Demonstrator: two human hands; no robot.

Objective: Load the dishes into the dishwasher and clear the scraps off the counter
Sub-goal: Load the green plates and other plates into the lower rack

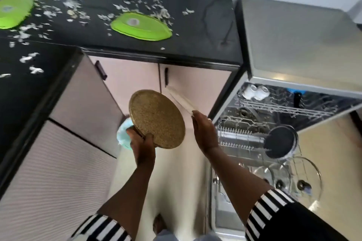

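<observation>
We are partway through the job. Our left hand [142, 144] is gripping a round speckled gold plate [156, 118] by its lower rim, with something pale blue [123, 135] tucked behind it. Our right hand [203, 130] is pinching a pale plate [181, 100] that is showing edge-on and blurred. Both plates are hanging over the floor [176, 174], just left of the open dishwasher [293, 41]. Its lower rack [237, 137] is already carrying a black pan [279, 144] and glass lids [305, 178], and white cups [254, 92] are sitting up top. Three green plates [141, 25] are waiting on the black counter [195, 31], and white scraps [72, 4] are lying all over it, so we are judging the clearing not yet begun. Pale cabinet doors [127, 76] are running below.
</observation>
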